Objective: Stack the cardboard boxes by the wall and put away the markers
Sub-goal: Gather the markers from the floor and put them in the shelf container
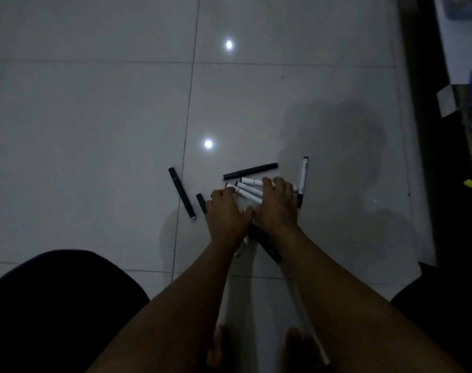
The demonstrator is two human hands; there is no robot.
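Observation:
Several markers lie scattered on the grey tiled floor. A black marker lies apart on the left and another black marker lies at the far side. A white marker stands off to the right. My left hand and my right hand rest palm-down side by side over a cluster of white markers, fingers spread across them. A further black marker pokes out beneath my right wrist. No cardboard boxes are clearly in view.
The room is dim, with two ceiling-light reflections on the tiles. A dark strip and cluttered items run along the right edge. My dark-clothed knees fill the lower left and lower right corners, and my bare feet show at the bottom.

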